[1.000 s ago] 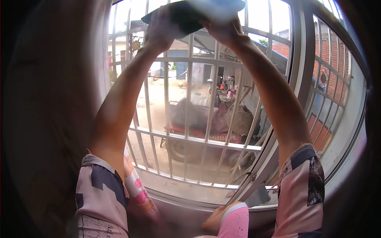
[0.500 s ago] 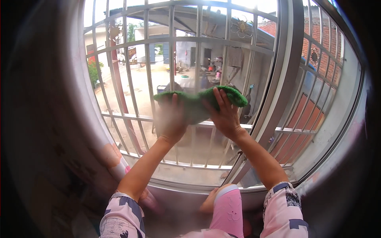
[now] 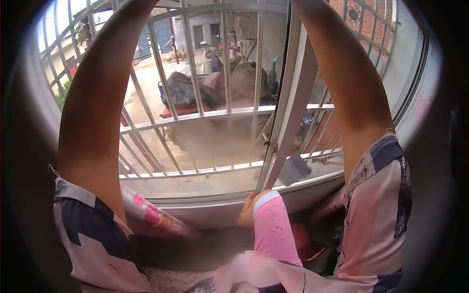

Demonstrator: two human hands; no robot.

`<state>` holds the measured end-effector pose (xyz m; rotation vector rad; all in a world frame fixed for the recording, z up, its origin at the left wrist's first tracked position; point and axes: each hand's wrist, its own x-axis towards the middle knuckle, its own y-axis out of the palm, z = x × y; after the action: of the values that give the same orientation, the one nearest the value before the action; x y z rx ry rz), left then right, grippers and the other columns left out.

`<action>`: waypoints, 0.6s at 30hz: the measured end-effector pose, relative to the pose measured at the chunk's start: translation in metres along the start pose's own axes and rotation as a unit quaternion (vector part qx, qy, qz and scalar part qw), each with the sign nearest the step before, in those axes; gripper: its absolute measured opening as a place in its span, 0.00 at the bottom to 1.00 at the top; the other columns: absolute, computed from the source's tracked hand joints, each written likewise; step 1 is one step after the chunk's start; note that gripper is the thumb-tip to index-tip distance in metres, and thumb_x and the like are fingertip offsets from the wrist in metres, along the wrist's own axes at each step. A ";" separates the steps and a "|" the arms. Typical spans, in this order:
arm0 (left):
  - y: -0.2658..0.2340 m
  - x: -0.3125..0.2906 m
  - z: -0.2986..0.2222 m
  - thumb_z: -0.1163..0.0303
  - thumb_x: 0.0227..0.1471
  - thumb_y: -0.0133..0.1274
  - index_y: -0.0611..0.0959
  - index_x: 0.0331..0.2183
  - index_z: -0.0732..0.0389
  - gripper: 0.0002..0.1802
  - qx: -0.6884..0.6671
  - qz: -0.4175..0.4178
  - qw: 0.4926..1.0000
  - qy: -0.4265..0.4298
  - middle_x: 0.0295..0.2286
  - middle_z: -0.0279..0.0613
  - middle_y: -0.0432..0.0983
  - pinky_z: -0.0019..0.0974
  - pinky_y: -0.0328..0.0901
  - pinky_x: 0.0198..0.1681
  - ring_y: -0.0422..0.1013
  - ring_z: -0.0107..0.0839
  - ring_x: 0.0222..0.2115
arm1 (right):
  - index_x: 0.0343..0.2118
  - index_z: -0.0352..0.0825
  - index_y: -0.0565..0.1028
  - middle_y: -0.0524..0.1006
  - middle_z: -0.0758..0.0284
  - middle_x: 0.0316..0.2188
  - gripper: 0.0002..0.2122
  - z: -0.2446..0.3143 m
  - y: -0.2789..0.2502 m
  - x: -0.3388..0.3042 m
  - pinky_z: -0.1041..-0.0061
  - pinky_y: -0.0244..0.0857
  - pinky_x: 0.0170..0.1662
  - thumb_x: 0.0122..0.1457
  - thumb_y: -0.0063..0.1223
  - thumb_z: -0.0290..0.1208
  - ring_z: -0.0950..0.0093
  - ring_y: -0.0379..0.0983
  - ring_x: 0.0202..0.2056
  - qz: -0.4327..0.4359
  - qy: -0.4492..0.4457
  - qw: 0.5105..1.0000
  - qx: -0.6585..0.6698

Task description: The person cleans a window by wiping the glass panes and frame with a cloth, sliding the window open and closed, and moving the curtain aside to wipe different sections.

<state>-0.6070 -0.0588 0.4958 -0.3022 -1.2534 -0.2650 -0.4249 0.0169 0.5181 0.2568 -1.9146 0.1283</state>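
Observation:
Both my forearms reach up out of the picture. The left forearm [image 3: 100, 97] leaves at the top left of centre, and the right forearm [image 3: 349, 83] at the top right of centre. My two hands lie beyond the upper edge, so what they hold or touch is hidden. Between the arms stands a window pane [image 3: 210, 139], hazy in its lower middle. A pale metal window frame post [image 3: 290, 107] runs down beside the right arm. White security bars [image 3: 195, 88] stand behind the glass.
Along the window's bottom runs a sill frame [image 3: 210, 198]. Below it, a pink garment [image 3: 276, 229] with a white hem covers a limb whose bare skin reaches the sill. A dark flat piece [image 3: 294, 168] lies outside at lower right. Covered goods [image 3: 181, 90] stand in the yard.
Half a second ago both hands pressed a green cloth against the pane at mid-picture. Now the arms stretch higher, and hands and cloth have left the view. The window's lower part appears nearer.

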 end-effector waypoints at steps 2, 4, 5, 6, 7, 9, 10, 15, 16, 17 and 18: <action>0.016 0.002 0.006 0.69 0.45 0.48 0.70 0.42 0.63 0.19 -0.016 -0.009 1.000 0.000 0.41 0.54 0.64 0.48 0.54 0.47 0.59 0.50 0.43 | 0.39 0.29 0.69 0.73 0.56 0.27 0.12 0.007 -0.008 0.004 0.61 0.62 0.40 0.53 0.41 0.26 0.58 0.69 0.33 0.076 0.037 0.996 0.040; 0.025 -0.020 0.008 0.68 0.45 0.48 0.70 0.43 0.63 0.20 -0.042 -0.011 0.999 -0.008 0.42 0.54 0.64 0.49 0.53 0.47 0.59 0.50 0.43 | 0.40 0.29 0.69 0.71 0.54 0.32 0.12 0.024 -0.009 -0.027 0.59 0.59 0.44 0.53 0.41 0.27 0.57 0.66 0.38 -0.052 0.000 0.997 0.053; 0.026 -0.035 0.004 0.68 0.45 0.48 0.70 0.43 0.62 0.21 -0.065 -0.009 0.998 -0.014 0.42 0.55 0.64 0.49 0.53 0.47 0.59 0.50 0.43 | 0.41 0.30 0.69 0.69 0.51 0.38 0.12 0.027 -0.012 -0.045 0.57 0.56 0.48 0.54 0.40 0.27 0.56 0.63 0.44 -0.186 -0.040 0.980 0.059; 0.024 -0.053 0.002 0.68 0.45 0.48 0.69 0.44 0.62 0.21 -0.086 0.000 0.996 -0.022 0.42 0.55 0.63 0.49 0.53 0.47 0.59 0.50 0.43 | 0.47 0.34 0.67 0.62 0.49 0.48 0.16 0.045 -0.019 -0.065 0.56 0.48 0.54 0.54 0.41 0.28 0.55 0.53 0.54 -0.136 0.068 0.968 0.198; 0.029 -0.075 -0.007 0.68 0.45 0.48 0.69 0.44 0.62 0.21 -0.123 0.010 0.992 -0.028 0.42 0.55 0.63 0.49 0.53 0.47 0.59 0.50 0.43 | 0.47 0.34 0.67 0.62 0.49 0.48 0.16 0.038 -0.006 -0.092 0.56 0.48 0.54 0.54 0.41 0.28 0.55 0.53 0.54 -0.122 0.070 0.972 0.188; 0.041 -0.118 -0.033 0.65 0.46 0.49 0.67 0.49 0.58 0.26 0.032 -0.032 0.998 0.038 0.48 0.53 0.60 0.49 0.50 0.53 0.57 0.49 0.48 | 0.52 0.52 0.65 0.54 0.60 0.58 0.26 0.028 0.018 -0.144 0.59 0.52 0.51 0.48 0.55 0.36 0.62 0.52 0.57 0.469 0.169 0.847 0.186; 0.035 -0.155 -0.012 0.63 0.46 0.50 0.63 0.52 0.58 0.31 0.071 0.001 0.996 0.061 0.53 0.50 0.54 0.51 0.47 0.55 0.51 0.52 0.52 | 0.52 0.46 0.65 0.56 0.54 0.56 0.22 0.080 0.004 -0.165 0.57 0.49 0.54 0.51 0.47 0.32 0.59 0.52 0.57 0.212 0.123 0.952 0.183; 0.013 -0.301 -0.052 0.62 0.43 0.53 0.66 0.51 0.59 0.32 0.028 0.169 0.985 -0.002 0.56 0.50 0.47 0.54 0.45 0.57 0.44 0.55 0.56 | 0.52 0.53 0.65 0.50 0.51 0.58 0.27 0.144 -0.060 -0.288 0.60 0.54 0.51 0.46 0.55 0.35 0.54 0.50 0.58 0.114 0.104 0.981 0.115; 0.008 -0.326 -0.060 0.61 0.43 0.53 0.68 0.50 0.58 0.31 0.024 0.208 0.978 0.004 0.56 0.50 0.47 0.53 0.44 0.58 0.43 0.56 0.57 | 0.52 0.53 0.65 0.49 0.51 0.59 0.27 0.150 -0.062 -0.311 0.58 0.52 0.52 0.45 0.55 0.34 0.53 0.48 0.58 0.109 0.107 0.981 0.120; 0.007 -0.350 -0.066 0.61 0.42 0.53 0.68 0.50 0.57 0.31 0.051 0.230 0.972 0.014 0.56 0.49 0.48 0.52 0.44 0.58 0.44 0.54 0.57 | 0.53 0.51 0.65 0.48 0.51 0.59 0.27 0.155 -0.069 -0.330 0.57 0.50 0.53 0.46 0.54 0.34 0.51 0.47 0.58 0.137 0.104 0.976 0.137; 0.001 -0.367 -0.071 0.62 0.43 0.53 0.67 0.51 0.56 0.31 0.065 0.267 0.961 0.021 0.56 0.49 0.49 0.51 0.45 0.58 0.44 0.53 0.57 | 0.54 0.49 0.63 0.45 0.50 0.60 0.30 0.161 -0.077 -0.341 0.56 0.47 0.55 0.44 0.56 0.35 0.50 0.44 0.59 0.152 0.107 0.973 0.137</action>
<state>-0.6511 -0.0726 0.1250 -0.5044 -1.0968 0.2718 -0.4399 -0.0521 0.1394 0.1250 -1.7074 0.6047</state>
